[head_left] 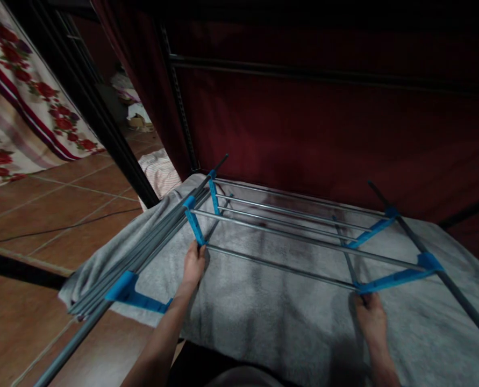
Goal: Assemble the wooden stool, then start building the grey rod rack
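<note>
A partly assembled rack of grey metal tubes (279,263) and blue plastic brackets (194,224) stands on a grey blanket. My left hand (194,264) is closed on the rack's near left lower corner, just below a bracket. At the near right lower corner, my right hand (371,320) grips the rack under another blue bracket (396,279). Long side poles (460,295) run through the upper bracket ends. A further blue bracket (136,295) sits on the left pole, its free arm pointing toward my left forearm.
A bundle of loose grey tubes (142,255) lies on the blanket (239,322) at the left. Dark metal posts (114,145) and a dark red curtain (304,140) enclose the bed. A cable (62,228) crosses the tiled floor (33,301); a flowered cloth (33,91) hangs at far left.
</note>
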`<state>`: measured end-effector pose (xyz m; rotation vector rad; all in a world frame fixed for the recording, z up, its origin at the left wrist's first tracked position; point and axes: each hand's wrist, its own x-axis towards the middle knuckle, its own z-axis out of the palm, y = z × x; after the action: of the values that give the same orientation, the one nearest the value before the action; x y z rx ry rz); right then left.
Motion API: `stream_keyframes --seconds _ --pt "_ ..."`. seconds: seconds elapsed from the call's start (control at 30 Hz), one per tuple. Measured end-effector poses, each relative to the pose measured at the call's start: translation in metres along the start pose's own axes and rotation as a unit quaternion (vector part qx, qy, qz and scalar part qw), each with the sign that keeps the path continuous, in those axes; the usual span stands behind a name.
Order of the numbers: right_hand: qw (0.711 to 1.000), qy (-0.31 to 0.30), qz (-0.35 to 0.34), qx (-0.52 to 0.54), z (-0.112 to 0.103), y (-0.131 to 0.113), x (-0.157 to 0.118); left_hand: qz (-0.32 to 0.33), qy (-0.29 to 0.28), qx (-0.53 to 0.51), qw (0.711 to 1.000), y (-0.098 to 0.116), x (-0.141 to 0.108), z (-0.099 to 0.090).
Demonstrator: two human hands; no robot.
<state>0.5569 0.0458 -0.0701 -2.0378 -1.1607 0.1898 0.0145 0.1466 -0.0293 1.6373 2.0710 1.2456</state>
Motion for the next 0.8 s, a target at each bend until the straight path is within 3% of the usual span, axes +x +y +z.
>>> stream_keyframes --seconds 0.27,0.8 --pt "0.997 0.0 0.039 -0.071 0.005 0.001 0.002 -0.01 -0.028 -0.011 0.999 -0.006 0.001 -0.001" --pt "0.989 0.0 0.027 -0.147 0.01 0.012 0.005 0.002 -0.02 -0.006 1.0 -0.009 -0.003 0.002"
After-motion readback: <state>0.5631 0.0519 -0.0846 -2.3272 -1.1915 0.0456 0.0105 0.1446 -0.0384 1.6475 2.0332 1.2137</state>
